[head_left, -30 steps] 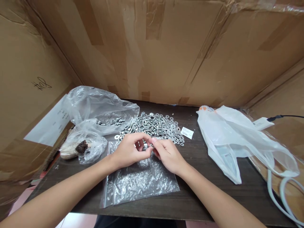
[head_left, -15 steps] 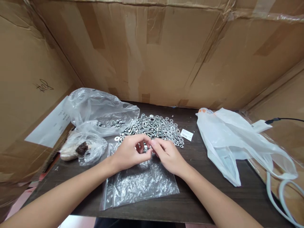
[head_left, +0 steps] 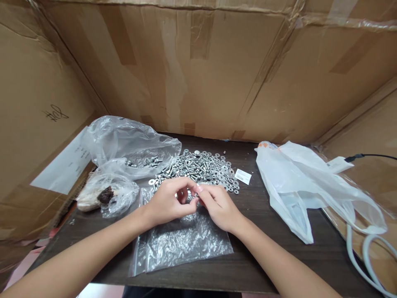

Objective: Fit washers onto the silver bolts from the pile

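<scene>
My left hand (head_left: pixel 172 200) and my right hand (head_left: pixel 218 205) meet at the fingertips, just in front of a pile of metal bolts, nuts and washers (head_left: pixel 201 165). Between the pinched fingertips is a small shiny metal piece (head_left: pixel 196 195), mostly hidden, perhaps a bolt or nut. The fingers of both hands are curled and closed around it. Under my hands lies a clear zip bag (head_left: pixel 189 244), flat on the dark table (head_left: pixel 248 256).
Behind left, a large clear bag (head_left: pixel 124 138) holds more bolts. A smaller bag (head_left: pixel 124 190) with a dark lump sits nearer. A white label (head_left: pixel 243 176) lies beside the pile; a white plastic bag (head_left: pixel 291 178) is at right. Cardboard walls (head_left: pixel 217 74) surround the table.
Both hands stay together at nearly the same spot, with only slight finger movement. The whole view has shifted very slightly.
</scene>
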Available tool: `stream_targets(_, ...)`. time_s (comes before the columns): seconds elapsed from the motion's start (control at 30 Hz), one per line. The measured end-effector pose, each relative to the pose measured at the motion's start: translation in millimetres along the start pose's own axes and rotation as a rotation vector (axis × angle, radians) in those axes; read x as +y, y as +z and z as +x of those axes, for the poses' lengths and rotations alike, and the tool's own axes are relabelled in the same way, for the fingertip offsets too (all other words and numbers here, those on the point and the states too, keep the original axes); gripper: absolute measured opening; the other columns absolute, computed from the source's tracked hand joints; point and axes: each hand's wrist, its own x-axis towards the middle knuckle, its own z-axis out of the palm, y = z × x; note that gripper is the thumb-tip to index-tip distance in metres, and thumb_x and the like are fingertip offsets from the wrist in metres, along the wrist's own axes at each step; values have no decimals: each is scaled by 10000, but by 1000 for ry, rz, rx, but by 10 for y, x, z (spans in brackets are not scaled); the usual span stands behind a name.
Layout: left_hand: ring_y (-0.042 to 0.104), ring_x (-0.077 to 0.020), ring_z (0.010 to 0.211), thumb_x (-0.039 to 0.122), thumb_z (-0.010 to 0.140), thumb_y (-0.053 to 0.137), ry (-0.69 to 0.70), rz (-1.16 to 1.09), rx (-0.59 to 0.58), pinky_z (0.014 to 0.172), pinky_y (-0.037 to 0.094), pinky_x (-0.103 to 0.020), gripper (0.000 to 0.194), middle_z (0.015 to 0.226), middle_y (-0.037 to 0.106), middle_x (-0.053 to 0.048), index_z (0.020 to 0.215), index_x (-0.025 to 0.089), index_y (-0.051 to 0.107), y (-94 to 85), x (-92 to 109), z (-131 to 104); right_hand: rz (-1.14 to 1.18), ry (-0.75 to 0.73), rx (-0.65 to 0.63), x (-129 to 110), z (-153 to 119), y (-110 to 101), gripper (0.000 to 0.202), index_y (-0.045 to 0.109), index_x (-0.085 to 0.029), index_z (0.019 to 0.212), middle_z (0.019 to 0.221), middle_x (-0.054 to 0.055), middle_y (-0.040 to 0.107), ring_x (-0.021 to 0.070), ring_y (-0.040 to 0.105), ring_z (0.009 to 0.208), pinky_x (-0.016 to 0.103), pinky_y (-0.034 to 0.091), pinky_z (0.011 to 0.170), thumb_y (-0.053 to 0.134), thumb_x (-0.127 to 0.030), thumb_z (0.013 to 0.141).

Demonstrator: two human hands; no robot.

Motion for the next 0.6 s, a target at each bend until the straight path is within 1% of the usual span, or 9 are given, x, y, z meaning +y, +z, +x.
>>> stream_targets(0.07, 515, -80, 531, 117, 723, 631, 72, 54, 27, 558, 431, -196, 150, 627, 578, 48, 861, 150, 679, 6, -2, -10, 26, 68, -23, 20, -4, 25, 504, 415, -191, 593, 546, -28, 389, 118, 355, 521, 282, 254, 533, 348, -399, 1047)
stream_targets(0.13, 516, -79, 523, 109, 714, 627, 56, 47, 27, 544, 426, -193, 157, 628, 581, 49, 856, 154, 680, 7, -11, -8, 35, 82, -15, 26, -9, 36, 524, 421, -190, 591, 545, -26, 402, 119, 365, 520, 281, 261, 534, 335, -418, 1054)
stream_targets(0.17, 517, -81, 521, 109, 712, 625, 23, 30, 16, 536, 422, -191, 156, 623, 581, 49, 850, 155, 678, 7, -17, -3, 24, 61, 2, 21, -10, 33, 502, 443, -188, 614, 570, -21, 433, 122, 390, 540, 277, 278, 547, 348, -412, 1053)
stream_targets(0.23, 508, -85, 518, 114, 707, 623, -59, -14, -11, 520, 409, -192, 147, 607, 570, 52, 839, 158, 671, 4, -27, 10, -15, -13, 37, 2, -13, 18, 390, 512, -183, 710, 645, -14, 499, 128, 437, 591, 270, 313, 582, 414, -378, 1033)
stream_targets(0.3, 494, -90, 518, 124, 701, 626, -123, -53, -31, 513, 396, -196, 133, 592, 555, 53, 826, 158, 660, 0, -30, 20, -33, -66, 45, -21, -13, -1, 259, 554, -180, 812, 701, -14, 533, 129, 454, 614, 264, 333, 598, 479, -341, 1001)
stream_targets(0.33, 488, -91, 519, 130, 701, 628, -142, -66, -35, 513, 393, -199, 131, 589, 550, 53, 826, 158, 658, -3, -29, 24, -25, -69, 37, -31, -13, -9, 221, 562, -179, 842, 710, -15, 537, 127, 451, 611, 261, 337, 594, 494, -330, 989)
stream_targets(0.4, 481, -92, 519, 147, 709, 633, -164, -82, -35, 516, 390, -205, 141, 600, 557, 47, 846, 156, 664, -6, -22, 30, 9, -45, 27, -42, -13, -18, 195, 561, -180, 855, 700, -21, 521, 124, 438, 597, 256, 334, 574, 499, -320, 977)
stream_targets(0.53, 474, -89, 524, 172, 721, 640, -193, -112, -14, 513, 385, -206, 169, 642, 588, 32, 883, 153, 682, -6, -7, 32, 75, -6, 49, -43, -10, -17, 165, 546, -183, 876, 712, -24, 505, 125, 436, 603, 248, 340, 559, 540, -334, 943)
stream_targets(0.6, 473, -88, 520, 171, 724, 637, -189, -125, -11, 509, 385, -203, 152, 621, 573, 38, 867, 151, 683, -3, -1, 25, 84, -2, 50, -31, -7, -8, 201, 538, -184, 850, 703, -23, 504, 125, 436, 606, 250, 341, 563, 533, -358, 951)
